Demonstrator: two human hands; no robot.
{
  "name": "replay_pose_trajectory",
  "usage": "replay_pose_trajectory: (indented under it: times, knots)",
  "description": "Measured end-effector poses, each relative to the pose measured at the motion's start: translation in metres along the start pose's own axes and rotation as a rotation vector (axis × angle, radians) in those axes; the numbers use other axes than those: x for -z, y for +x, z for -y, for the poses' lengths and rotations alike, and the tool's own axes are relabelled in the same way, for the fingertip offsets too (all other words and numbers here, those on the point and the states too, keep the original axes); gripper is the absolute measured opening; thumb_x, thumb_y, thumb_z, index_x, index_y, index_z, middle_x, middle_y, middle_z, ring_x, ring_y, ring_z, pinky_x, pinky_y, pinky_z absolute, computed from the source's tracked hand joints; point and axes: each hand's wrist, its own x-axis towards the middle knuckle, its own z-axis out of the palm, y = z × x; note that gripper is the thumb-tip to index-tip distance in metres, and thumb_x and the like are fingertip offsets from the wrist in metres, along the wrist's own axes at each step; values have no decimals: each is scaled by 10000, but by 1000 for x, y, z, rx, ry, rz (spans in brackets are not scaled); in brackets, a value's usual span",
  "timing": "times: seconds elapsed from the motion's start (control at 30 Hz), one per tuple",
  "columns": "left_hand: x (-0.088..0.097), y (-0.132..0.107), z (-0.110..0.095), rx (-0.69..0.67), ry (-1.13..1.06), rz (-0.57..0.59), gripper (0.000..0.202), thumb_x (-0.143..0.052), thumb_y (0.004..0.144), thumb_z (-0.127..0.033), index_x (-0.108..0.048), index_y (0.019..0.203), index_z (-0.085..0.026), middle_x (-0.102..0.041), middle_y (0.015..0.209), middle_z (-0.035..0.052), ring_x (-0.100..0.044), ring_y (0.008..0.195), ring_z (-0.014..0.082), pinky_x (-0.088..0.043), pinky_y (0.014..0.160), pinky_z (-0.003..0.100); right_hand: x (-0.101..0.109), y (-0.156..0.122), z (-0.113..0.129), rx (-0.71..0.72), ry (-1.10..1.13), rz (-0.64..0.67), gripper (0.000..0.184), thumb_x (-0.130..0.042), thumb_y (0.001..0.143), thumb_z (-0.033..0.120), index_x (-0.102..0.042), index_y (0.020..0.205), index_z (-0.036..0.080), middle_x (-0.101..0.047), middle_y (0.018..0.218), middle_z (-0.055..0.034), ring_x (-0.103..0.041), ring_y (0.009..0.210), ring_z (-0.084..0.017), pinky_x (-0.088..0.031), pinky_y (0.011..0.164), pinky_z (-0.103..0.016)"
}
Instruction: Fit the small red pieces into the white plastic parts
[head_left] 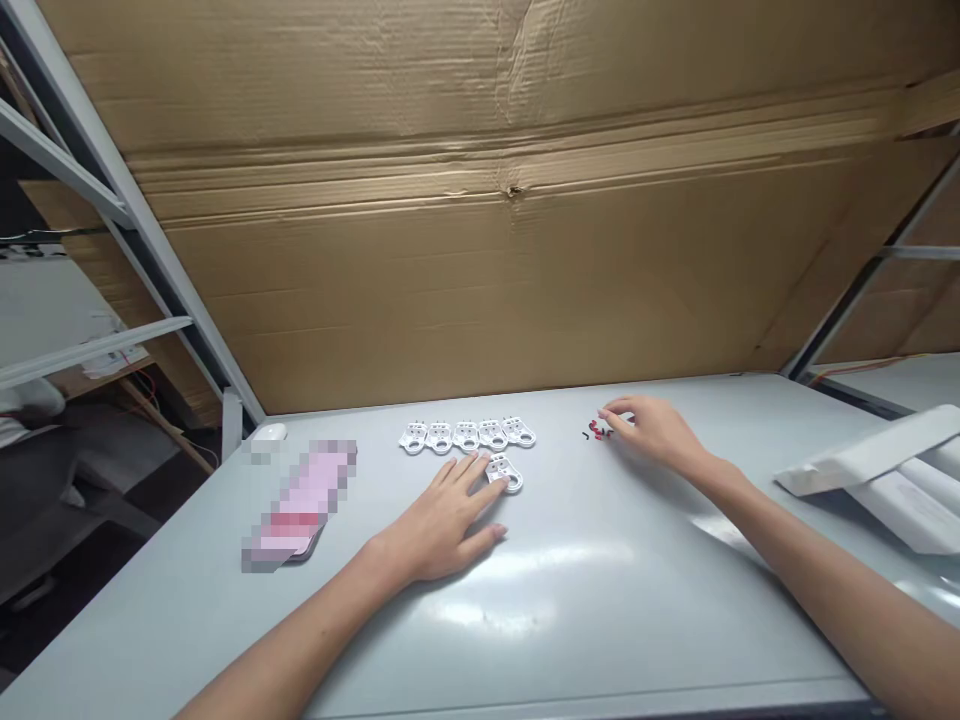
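Observation:
Several small white plastic parts with round holes (466,436) lie side by side in a row on the pale grey table (600,640). One more such part (504,474) lies just below the row, and the fingertips of my left hand (442,515) rest on it with the fingers spread. My right hand (649,430) is farther right, its curled fingers low over a small cluster of red and black bits (596,431). A little white shows under those fingers. I cannot tell whether they grip anything.
A pixelated pink flat object (298,505) and a white computer mouse (268,433) lie at the table's left. White rolled sheets (881,475) sit at the right edge. A large cardboard sheet (480,200) stands behind the table, with a metal shelf frame (97,170) at left.

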Motion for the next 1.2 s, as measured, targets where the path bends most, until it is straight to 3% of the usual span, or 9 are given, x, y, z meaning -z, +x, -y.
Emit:
replay_pose_trajectory:
  times: [0.1,0.2,0.3,0.4,0.57,0.67,0.87,1.03,1.2]
  knots:
    - [-1,0,2,8,-14,30,577,-429,992,-437,-314,1508,-203,-220,1590,139,-152,1474,323,-214,1173,532,-1,-9,24,90,189,0,309,-478,894,429,-700,818,227,-752,966,-64,-685,881,-260,-525,720,-350]
    - [-1,0,6,-14,-38,31,659,-444,979,-444,-186,1551,-242,-181,1607,77,-99,1484,311,-170,1189,525,-11,-28,59,228,330,97,297,-477,925,421,-705,984,240,-729,1102,-70,-668,1004,-258,-541,830,-379]
    - [0,-1,11,-20,-33,-4,712,-446,970,-480,-130,1561,-239,-182,1607,67,-105,1485,301,-155,1197,502,-28,-50,87,456,347,213,373,-488,943,386,-604,1273,258,-618,1331,-82,-541,1253,-273,-436,1052,-466]
    - [2,0,19,65,17,-41,716,-410,976,-516,-159,1554,-177,-185,1602,110,-120,1484,296,-148,1199,483,-38,-60,97,617,285,291,436,-452,967,332,-514,1390,247,-496,1462,-95,-433,1358,-272,-370,1117,-485]
    - [-3,1,41,387,135,-73,704,-350,980,-527,-214,1528,-107,-199,1586,188,-126,1475,341,-180,1171,528,-31,-54,91,687,215,348,380,-382,990,262,-611,1288,210,-612,1336,-99,-566,1227,-240,-454,1049,-413]
    - [-7,0,49,489,133,-72,699,-349,964,-547,-254,1507,-117,-257,1561,212,-183,1457,375,-189,1140,591,-24,-51,87,660,182,349,334,-419,981,267,-661,1205,211,-672,1240,-96,-625,1130,-237,-498,976,-387]
    - [-5,1,46,533,89,29,699,-323,971,-535,-300,1486,-63,-224,1563,234,-165,1463,363,-134,1153,601,-17,-52,86,640,5,294,258,-460,964,260,-713,983,214,-727,1040,-90,-669,934,-234,-514,792,-347]
    - [-2,0,45,493,45,27,679,-308,981,-547,-281,1506,-117,-204,1580,200,-118,1472,351,-143,1154,599,-13,-51,88,609,-227,236,333,-421,971,238,-650,732,204,-694,751,-66,-630,710,-217,-440,672,-336]
    - [0,1,46,461,58,21,611,-324,1001,-491,-261,1530,-192,-165,1601,159,-84,1476,353,-151,1155,592,-12,-49,83,496,-327,203,335,-402,933,181,-594,659,206,-671,742,-77,-601,647,-207,-362,578,-314]
